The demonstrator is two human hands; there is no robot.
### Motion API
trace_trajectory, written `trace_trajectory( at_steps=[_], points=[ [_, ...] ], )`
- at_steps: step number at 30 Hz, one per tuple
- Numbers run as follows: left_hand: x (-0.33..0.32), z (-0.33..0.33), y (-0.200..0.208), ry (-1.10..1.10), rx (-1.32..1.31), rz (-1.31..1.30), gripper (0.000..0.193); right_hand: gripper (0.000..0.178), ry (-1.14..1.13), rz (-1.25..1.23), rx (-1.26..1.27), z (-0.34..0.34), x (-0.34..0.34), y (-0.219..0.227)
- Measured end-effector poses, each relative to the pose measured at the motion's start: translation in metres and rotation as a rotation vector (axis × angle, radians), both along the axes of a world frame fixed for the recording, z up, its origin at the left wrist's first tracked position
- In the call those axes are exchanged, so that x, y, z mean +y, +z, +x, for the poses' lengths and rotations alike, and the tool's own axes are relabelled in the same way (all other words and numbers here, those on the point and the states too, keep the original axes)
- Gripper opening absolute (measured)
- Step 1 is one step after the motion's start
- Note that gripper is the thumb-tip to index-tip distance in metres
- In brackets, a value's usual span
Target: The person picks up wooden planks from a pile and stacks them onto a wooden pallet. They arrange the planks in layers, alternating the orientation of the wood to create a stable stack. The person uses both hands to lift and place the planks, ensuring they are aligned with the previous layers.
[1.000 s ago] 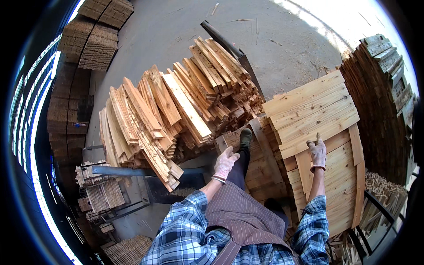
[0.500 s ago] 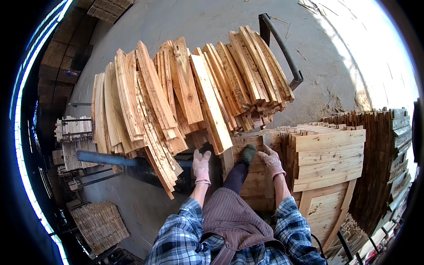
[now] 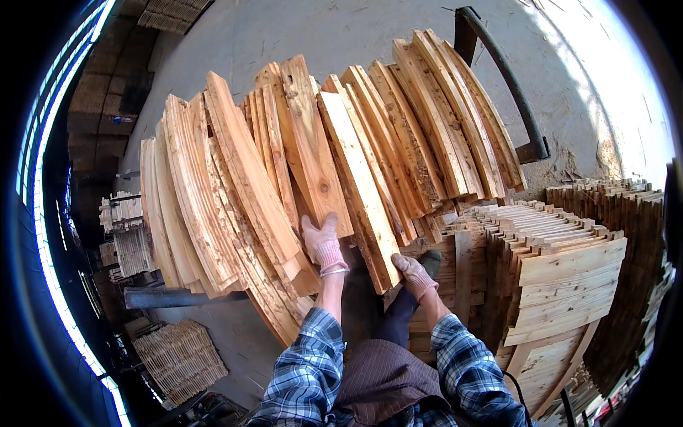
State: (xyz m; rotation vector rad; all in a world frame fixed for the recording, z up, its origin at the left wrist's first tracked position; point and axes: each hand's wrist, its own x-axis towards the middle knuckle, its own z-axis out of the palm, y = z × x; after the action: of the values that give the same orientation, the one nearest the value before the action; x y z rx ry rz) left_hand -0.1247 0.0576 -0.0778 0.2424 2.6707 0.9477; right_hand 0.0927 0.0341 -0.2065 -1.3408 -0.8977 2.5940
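Two gloved hands work the heap of rough wooden slats (image 3: 306,178) in front of us. Our left hand (image 3: 324,243) lies with fingers spread flat on the lower end of one pale slat (image 3: 311,153), while our right hand (image 3: 414,275) curls around the end of a neighbouring plank (image 3: 359,192). We judge this the picking step; next we need a firm grip and a clean pull toward the stacked panels (image 3: 562,263) on our right. Half a second ago both hands sat lower, short of these boards.

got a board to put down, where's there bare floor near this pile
Bare concrete floor lies beyond the plank pile, left of the black handle. Crowded near both gloved hands, left hand, right hand, and the stacked panels.
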Motion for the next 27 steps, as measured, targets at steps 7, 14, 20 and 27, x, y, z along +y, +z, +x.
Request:
trace_trajectory(
  at_steps=[7,14,20,27],
  points=[
    [-0.053,0.047,0.024,0.150,-0.838,0.525,0.039,0.076,0.032,0.003,0.304,0.056,0.016,0.085],
    [-0.140,0.122,0.093,-0.287,-1.435,0.191,0.087,0.067,0.112,-0.069,0.139,0.083,0.028,0.151],
    [-0.092,0.093,0.038,-0.119,-0.860,0.571,0.067,0.074,-0.013,0.097,0.236,0.053,0.036,0.134],
    [-0.079,0.204,0.120,-0.323,-0.964,0.767,0.090,0.096,0.003,0.459,0.095,0.164,0.038,0.260]
  ],
)
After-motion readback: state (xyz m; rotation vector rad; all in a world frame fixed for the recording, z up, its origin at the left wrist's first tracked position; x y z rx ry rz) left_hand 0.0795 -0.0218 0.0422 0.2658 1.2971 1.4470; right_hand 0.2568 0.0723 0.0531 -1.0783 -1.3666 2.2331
